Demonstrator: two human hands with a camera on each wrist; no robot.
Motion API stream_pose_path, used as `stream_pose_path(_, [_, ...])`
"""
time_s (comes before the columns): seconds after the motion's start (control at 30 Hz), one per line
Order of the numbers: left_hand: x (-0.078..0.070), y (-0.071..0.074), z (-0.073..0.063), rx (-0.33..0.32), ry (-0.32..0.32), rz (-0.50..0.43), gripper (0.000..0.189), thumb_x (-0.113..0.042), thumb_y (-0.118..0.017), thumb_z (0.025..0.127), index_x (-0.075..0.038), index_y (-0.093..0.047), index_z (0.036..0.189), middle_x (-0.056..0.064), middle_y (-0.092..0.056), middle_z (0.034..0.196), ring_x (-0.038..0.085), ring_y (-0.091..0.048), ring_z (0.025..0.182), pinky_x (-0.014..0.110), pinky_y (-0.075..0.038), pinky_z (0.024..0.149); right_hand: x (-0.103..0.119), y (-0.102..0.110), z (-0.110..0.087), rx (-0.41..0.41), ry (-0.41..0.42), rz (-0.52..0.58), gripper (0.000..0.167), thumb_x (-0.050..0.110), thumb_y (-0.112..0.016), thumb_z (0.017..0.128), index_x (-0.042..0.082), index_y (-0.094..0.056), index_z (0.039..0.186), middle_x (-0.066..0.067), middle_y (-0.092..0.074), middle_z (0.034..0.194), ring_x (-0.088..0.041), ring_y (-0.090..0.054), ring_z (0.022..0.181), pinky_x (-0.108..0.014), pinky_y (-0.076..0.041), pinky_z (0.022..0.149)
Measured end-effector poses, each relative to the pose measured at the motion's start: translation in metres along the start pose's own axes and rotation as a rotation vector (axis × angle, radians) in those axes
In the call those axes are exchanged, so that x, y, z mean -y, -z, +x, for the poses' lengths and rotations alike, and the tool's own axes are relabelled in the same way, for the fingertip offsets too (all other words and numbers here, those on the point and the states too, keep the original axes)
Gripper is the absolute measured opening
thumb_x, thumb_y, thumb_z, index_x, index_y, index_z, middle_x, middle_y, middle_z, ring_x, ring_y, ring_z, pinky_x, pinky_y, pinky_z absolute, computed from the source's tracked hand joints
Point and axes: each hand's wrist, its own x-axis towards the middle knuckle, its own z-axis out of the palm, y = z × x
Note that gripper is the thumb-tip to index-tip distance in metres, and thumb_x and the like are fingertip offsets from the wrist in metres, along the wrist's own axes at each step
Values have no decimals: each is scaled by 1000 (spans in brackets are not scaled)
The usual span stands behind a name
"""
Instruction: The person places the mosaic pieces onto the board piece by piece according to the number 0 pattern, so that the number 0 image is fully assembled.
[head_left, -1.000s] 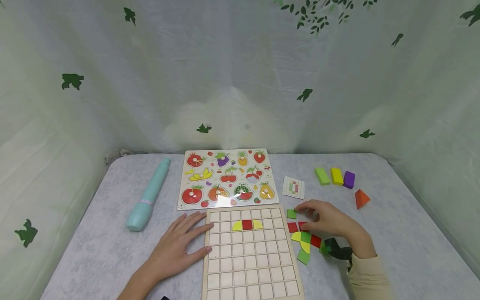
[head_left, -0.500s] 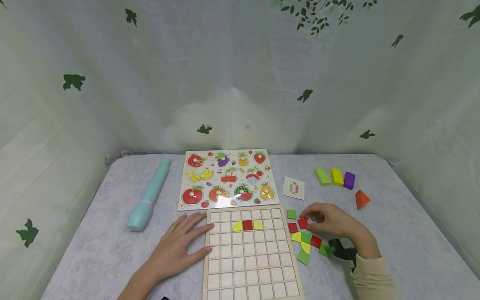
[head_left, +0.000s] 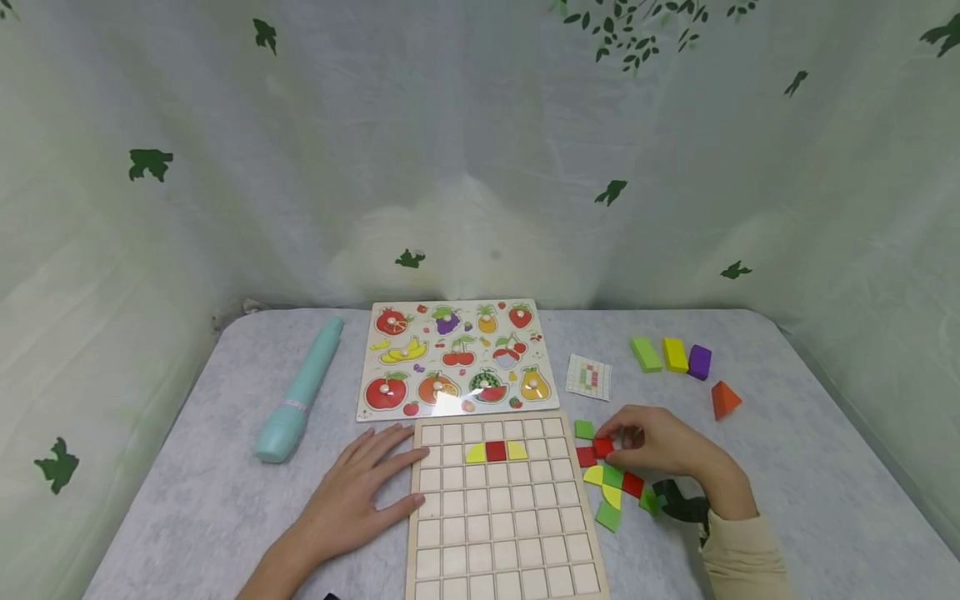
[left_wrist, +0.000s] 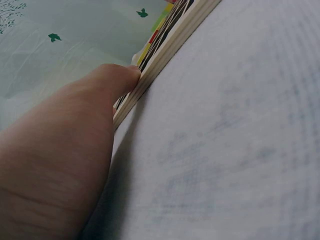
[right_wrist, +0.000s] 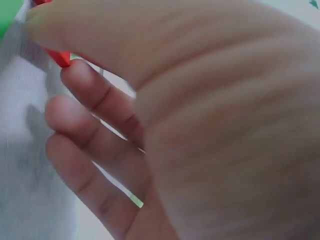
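Observation:
In the head view my right hand (head_left: 667,442) pinches a red square tile (head_left: 603,447) between thumb and fingers, just right of the wooden grid board (head_left: 417,533). The right wrist view shows this red tile (right_wrist: 59,56) at the thumb and fingertips, partly covered by the thumb. My left hand (head_left: 352,504) lies with fingers spread, its fingertips on the board's left edge. Two yellow quarter-round tiles flank a red tile (head_left: 496,451) in the board's second row. Around the right hand lie a green tile (head_left: 584,429), a yellow tile (head_left: 612,497) and several others.
A fruit puzzle board (head_left: 457,358) lies behind the grid board. To its right are a small pattern card (head_left: 588,377), several coloured blocks (head_left: 674,355) and an orange triangular block (head_left: 725,401). A teal wand-shaped object (head_left: 300,392) lies at the left.
My right hand's fingers have closed on the red tile, which has shifted slightly left and sits beside the other red one. The left hand stays in place.

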Motion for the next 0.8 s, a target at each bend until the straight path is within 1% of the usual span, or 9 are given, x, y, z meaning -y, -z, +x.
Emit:
stream_pose_path(0.13, [0, 0, 0, -3, -4, 2, 61, -59, -73, 88, -33, -63, 142, -2, -50, 157, 19, -41, 149, 47, -22, 126, 7, -5, 3, -14, 80, 1, 22, 27, -80, 91, 21, -76, 111, 8, -66, 94, -8, -57, 81, -22, -53, 69])
stream_pose_path(0.23, [0, 0, 0, -3, -2, 3, 61, -59, -73, 88, -33, -63, 142, -3, -50, 157, 19, -41, 149, 47, -22, 126, 15, -11, 8, -12, 118, 7, 23, 26, -80, 92, 20, -77, 114, 8, -65, 93, -8, -57, 81, -22, -53, 69])
stream_pose_path(0.4, [1, -1, 0, 0, 4, 5, 61, -61, -72, 88, -34, -62, 143, -3, -49, 157, 18, -41, 149, 47, -22, 127, 30, -22, 16, 6, 134, 22, 27, 30, -81, 91, 21, -77, 116, 8, -65, 97, -11, -56, 83, -21, -52, 70])
stream_pose_path(0.63, [1, -1, 0, 0, -1, 5, 61, -61, -72, 88, -34, -62, 143, -4, -49, 158, 18, -41, 149, 47, -22, 127, 46, -37, 24, -12, 190, 7, 25, 30, -81, 90, 23, -77, 114, 5, -64, 92, -11, -56, 77, -20, -48, 64])
stream_pose_path(0.8, [2, -1, 0, -1, -4, 1, 61, -60, -72, 89, -34, -62, 143, -4, -49, 158, 19, -41, 149, 47, -22, 127, 53, -46, 28, -11, 200, -11, 25, 32, -81, 90, 27, -76, 114, 9, -65, 94, -10, -57, 75, -19, -50, 63])
